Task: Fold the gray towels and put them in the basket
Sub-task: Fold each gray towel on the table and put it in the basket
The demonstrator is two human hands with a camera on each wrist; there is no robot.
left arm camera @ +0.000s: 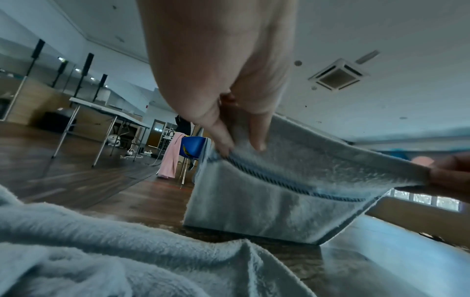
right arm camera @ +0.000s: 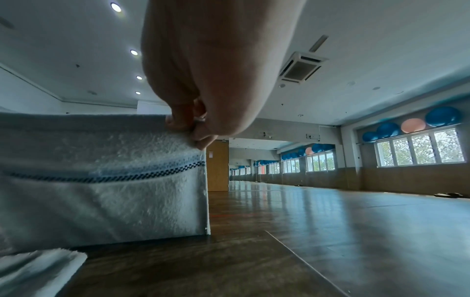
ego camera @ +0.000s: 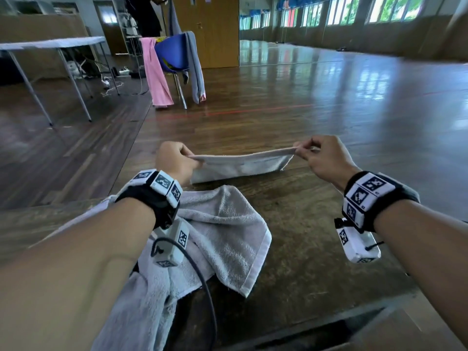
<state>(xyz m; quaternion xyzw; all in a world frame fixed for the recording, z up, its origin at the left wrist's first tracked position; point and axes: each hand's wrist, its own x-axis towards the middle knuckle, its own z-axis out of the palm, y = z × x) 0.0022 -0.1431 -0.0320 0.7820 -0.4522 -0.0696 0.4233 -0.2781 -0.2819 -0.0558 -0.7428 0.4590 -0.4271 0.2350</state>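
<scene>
A pale gray terry towel with a dark woven stripe hangs stretched between the two hands, its lower edge touching the dark wooden surface. The left hand pinches one upper corner, and the right hand pinches the other. Nearer the person, under the left forearm, lies a second, crumpled gray terry towel.

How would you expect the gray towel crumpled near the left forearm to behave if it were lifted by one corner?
Probably floppy: the crumpled towel lies in soft folds. Likely light, since the held towel hangs from pinching fingers alone. Its looped pile should resist slipping.
</scene>
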